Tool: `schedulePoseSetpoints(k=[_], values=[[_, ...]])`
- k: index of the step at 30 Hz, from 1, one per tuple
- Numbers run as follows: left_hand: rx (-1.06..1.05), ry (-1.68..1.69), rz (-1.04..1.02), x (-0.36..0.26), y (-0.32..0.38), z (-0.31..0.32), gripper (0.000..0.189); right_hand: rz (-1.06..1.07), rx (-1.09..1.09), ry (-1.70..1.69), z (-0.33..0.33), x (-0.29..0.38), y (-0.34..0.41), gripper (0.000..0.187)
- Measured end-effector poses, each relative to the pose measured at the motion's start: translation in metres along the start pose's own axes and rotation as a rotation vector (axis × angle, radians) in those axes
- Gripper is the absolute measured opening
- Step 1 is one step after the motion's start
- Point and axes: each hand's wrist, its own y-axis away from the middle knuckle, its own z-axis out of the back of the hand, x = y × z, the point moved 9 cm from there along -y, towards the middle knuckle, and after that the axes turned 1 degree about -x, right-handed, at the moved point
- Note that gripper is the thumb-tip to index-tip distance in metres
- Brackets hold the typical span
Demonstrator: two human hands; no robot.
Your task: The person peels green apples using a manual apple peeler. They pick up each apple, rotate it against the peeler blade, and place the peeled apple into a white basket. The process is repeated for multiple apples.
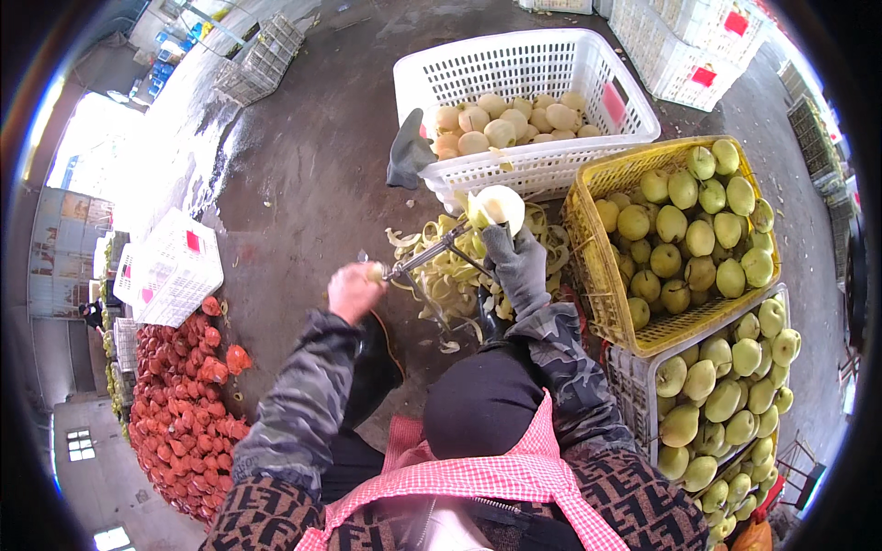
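Note:
My bare left hand (357, 290) is closed around the crank handle of a metal hand-cranked fruit peeler (424, 258). At the far end of its shaft sits a pale, mostly peeled pear (501, 206), with some green skin on its left side. My right hand (518, 265), in a grey glove, is right below the pear, thumb and fingers pinched on a small dark tool (509, 231) against the fruit; the glove hides most of this tool. Curled pear peelings (448, 293) lie heaped beneath the peeler, between my legs.
A white plastic crate (517, 62) of peeled pears stands ahead, a grey glove (409, 151) over its corner. On the right are a yellow crate (586, 234) and a grey crate (630, 396) of unpeeled pears. Red-wrapped items (179, 413) are piled left, beside a white crate (182, 268).

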Motion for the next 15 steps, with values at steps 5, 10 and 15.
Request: schedulePoseSetpoints(k=[5,10,15], values=[[0.105,0.066,-0.049,-0.036,0.078,-0.003,0.022,0.062,0.019,-0.09,-0.006,0.002,-0.003,0.037],[-0.038,0.135,-0.032,-0.041,0.065,0.08,0.021,0.132,-0.013,0.082,-0.008,-0.005,-0.015,0.04],[-0.066,0.14,0.047,-0.006,0.005,0.072,0.02,0.143,-0.061,0.096,-0.006,-0.009,-0.009,0.041]])
